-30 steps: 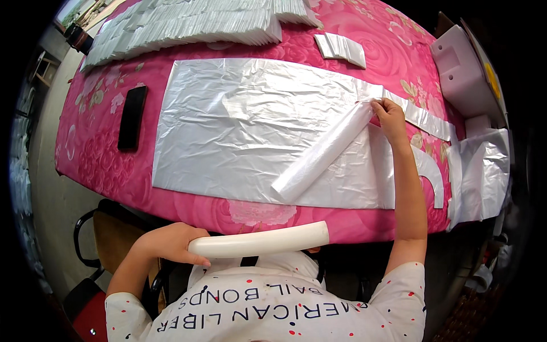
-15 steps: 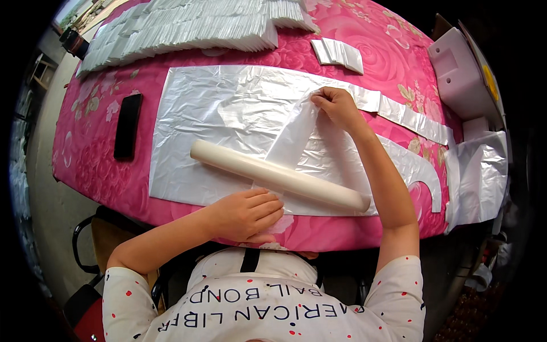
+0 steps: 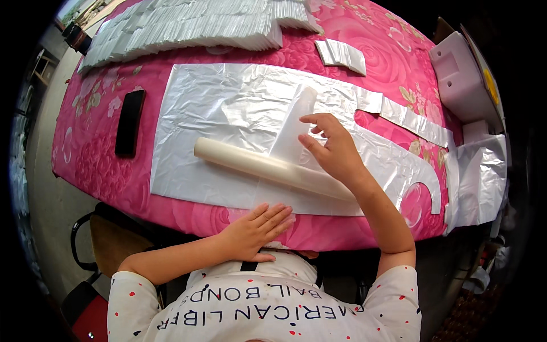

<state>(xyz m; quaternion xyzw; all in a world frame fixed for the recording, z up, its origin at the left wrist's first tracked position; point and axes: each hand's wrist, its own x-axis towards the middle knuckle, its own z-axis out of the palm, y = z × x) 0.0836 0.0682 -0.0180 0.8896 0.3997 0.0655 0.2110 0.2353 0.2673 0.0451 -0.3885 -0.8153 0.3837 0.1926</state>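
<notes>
A large white plastic bag (image 3: 205, 102) with handle cut-outs lies spread flat in front of me. Across it, slanting down to the right, rests a pale roll or tube (image 3: 239, 158). A translucent folded strip of film (image 3: 293, 122) extends from behind the roll toward the far side. My right hand (image 3: 333, 148) hovers at this strip with thumb and fingers apart, holding nothing I can see; its forearm hides the roll's right end. My left hand (image 3: 257, 228) lies flat with fingers spread at the table's front edge, fingertips by the bag's near edge.
Rows of folded white plastic packets (image 3: 188, 31) fill the far left. A small packet pile (image 3: 342, 56) lies at the back. A black phone (image 3: 130, 122) is on the left. At right stand a white foam box (image 3: 458, 68) and hanging plastic bags (image 3: 478, 182).
My right hand has let go of the film strip's far end and drawn back toward me, fingers opening. My left hand has slid slightly right and nearer, its fingers spreading.
</notes>
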